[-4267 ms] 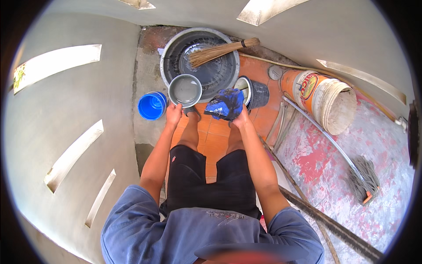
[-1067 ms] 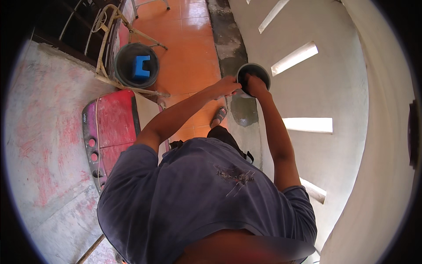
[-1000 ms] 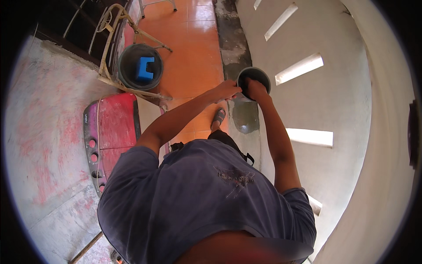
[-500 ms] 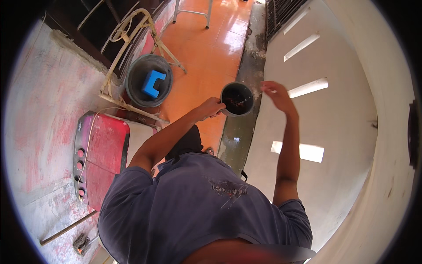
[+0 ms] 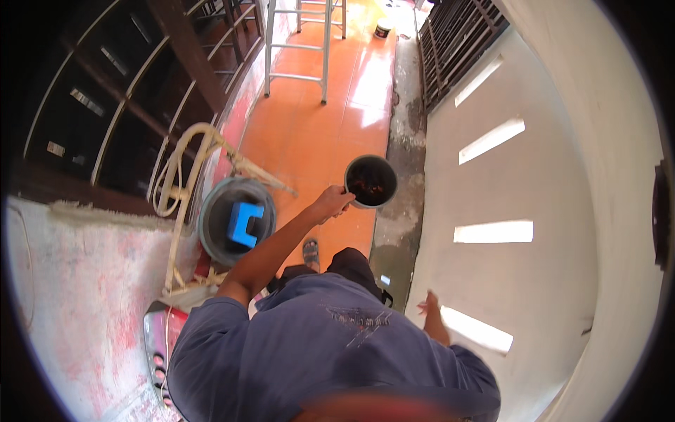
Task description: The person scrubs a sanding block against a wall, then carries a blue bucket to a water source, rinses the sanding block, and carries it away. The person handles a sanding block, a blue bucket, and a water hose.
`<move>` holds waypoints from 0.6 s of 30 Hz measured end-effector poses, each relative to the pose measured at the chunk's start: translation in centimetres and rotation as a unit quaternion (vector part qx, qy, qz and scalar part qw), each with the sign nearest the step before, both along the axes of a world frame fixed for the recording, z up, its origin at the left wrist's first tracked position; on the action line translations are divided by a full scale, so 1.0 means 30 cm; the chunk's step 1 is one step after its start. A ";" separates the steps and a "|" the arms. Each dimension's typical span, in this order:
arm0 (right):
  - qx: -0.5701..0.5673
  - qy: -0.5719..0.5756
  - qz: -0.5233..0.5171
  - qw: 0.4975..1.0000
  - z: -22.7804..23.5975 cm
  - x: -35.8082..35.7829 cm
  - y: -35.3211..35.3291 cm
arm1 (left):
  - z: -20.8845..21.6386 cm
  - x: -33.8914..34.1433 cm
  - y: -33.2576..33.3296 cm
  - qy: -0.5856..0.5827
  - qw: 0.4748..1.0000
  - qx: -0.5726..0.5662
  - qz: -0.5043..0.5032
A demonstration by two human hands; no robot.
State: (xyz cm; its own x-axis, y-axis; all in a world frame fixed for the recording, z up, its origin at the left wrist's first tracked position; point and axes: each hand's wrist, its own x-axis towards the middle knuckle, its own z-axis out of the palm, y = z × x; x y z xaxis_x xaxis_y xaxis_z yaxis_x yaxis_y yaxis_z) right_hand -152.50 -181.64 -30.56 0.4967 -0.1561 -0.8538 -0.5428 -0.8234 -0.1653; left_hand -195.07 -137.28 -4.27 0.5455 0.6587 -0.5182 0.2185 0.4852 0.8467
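My left hand (image 5: 335, 204) reaches forward, its fingers closed on the near left edge of a round, dark grey pail (image 5: 389, 197). The pail's mouth faces up, and small orange-red bits (image 5: 369, 188) show in its dark inside; I cannot make out what they are. Lowered at my right side, close to the pale wall, my right hand (image 5: 430, 307) holds nothing and has its fingers apart.
To the left, a large grey tub (image 5: 213, 243) contains a blue plastic piece (image 5: 243, 225), beside a cream metal frame (image 5: 184, 204). A ladder (image 5: 295, 76) stands ahead on orange tiles (image 5: 309, 126). A wet gutter (image 5: 404, 190) runs along the slotted wall (image 5: 485, 190).
My right hand has dropped back from beside the pail to my side. My view has shifted forward, bringing more of the ladder and windows in. The left hand still grips the pail.
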 end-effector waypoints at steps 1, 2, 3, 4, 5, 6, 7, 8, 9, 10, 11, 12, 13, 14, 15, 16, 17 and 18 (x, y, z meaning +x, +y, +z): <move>0.114 0.026 -0.040 0.992 -0.007 -0.063 -0.046 | 0.004 0.022 0.090 0.000 1.000 0.008 0.002; 0.130 0.020 0.010 0.991 -0.004 -0.132 -0.066 | 0.001 0.038 0.163 0.006 1.000 0.010 0.000; 0.122 0.049 0.019 0.991 0.010 -0.203 -0.063 | -0.006 0.051 0.227 0.014 1.000 0.010 -0.007; 0.111 0.059 0.021 0.992 0.031 -0.239 -0.028 | -0.015 0.075 0.296 0.012 1.000 -0.002 -0.014; 0.105 0.068 0.022 0.992 0.044 -0.264 0.023 | -0.023 0.106 0.379 0.007 1.000 -0.009 -0.018; 0.099 0.075 0.022 0.992 0.052 -0.273 0.082 | -0.033 0.145 0.461 0.002 1.000 -0.018 -0.022; 0.096 0.076 0.019 0.992 0.050 -0.268 0.141 | -0.046 0.184 0.538 0.001 1.000 -0.016 -0.024; 0.094 0.078 0.020 0.992 0.041 -0.244 0.206 | -0.057 0.224 0.618 0.001 1.000 -0.013 -0.024; 0.092 0.079 0.023 0.992 0.024 -0.209 0.279 | -0.063 0.264 0.700 0.000 1.000 -0.007 -0.021; 0.089 0.079 0.024 0.993 0.000 -0.156 0.360 | -0.064 0.309 0.785 0.007 1.000 -0.003 -0.018; 0.089 0.081 0.031 0.992 -0.022 -0.097 0.446 | -0.059 0.353 0.867 0.011 1.000 0.001 -0.013; 0.088 0.078 0.038 0.992 -0.036 -0.019 0.540 | -0.052 0.396 0.937 0.015 1.000 0.000 -0.005; 0.091 0.071 0.047 0.992 -0.047 0.071 0.663 | -0.038 0.440 1.019 0.006 1.000 -0.001 0.004; 0.100 0.064 0.059 0.991 -0.054 0.179 0.821 | -0.025 0.479 1.096 -0.001 1.000 -0.002 0.011; 0.109 0.057 0.065 0.990 -0.045 0.281 0.991 | -0.016 0.520 1.164 -0.006 1.000 -0.007 0.017; 0.142 0.022 0.086 0.986 -0.016 0.382 1.187 | -0.003 0.560 1.243 -0.004 1.000 -0.002 0.010; 0.146 -0.109 0.190 0.965 0.014 0.458 1.422 | 0.011 0.593 1.327 0.002 1.000 0.003 0.004; 0.222 -0.181 0.198 0.938 0.078 0.536 1.662 | 0.021 0.624 1.398 0.005 1.000 0.005 -0.002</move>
